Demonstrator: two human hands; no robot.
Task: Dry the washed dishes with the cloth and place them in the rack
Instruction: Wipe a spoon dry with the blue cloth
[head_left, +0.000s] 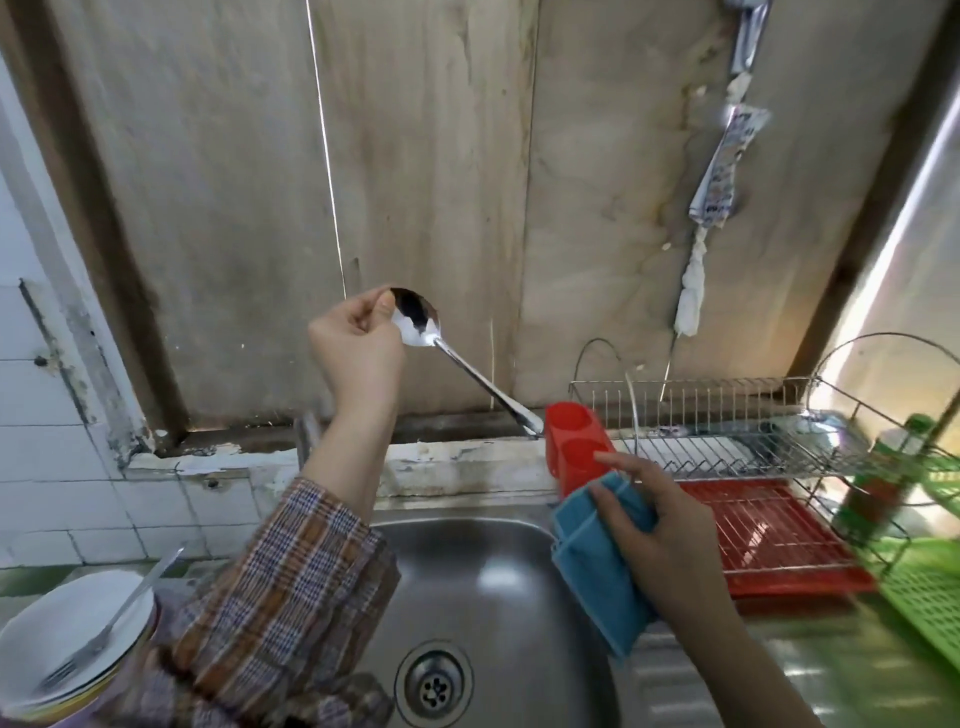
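From the head camera we see our left hand (358, 348) raised over the sink (467, 582), its grip closed on the bowl end of a steel spoon (457, 358): thumb pressed on the bowl's edge, fingers curled behind it. The handle slants down and to the right, its tip reaching the rim of the red cutlery holder (576, 447); whether it touches we cannot tell. The checked sleeve (270, 597) covers that forearm.

Our right hand (660, 525) is lower, over the sink's right edge, its grip closed around a folded blue cloth (597, 571), with the index finger stretched out toward the red holder, just beside it. The cloth hangs down from the palm.

Right of the holder stands the wire rack (727, 441), a red drip tray (769, 540) beneath it. A green bottle (883, 478) and a green basket (930, 597) sit at the far right.

At lower left, on the worktop beside the sink, a stack of white bowls (67, 649) carries a fork (109, 629) lying inside the top one.
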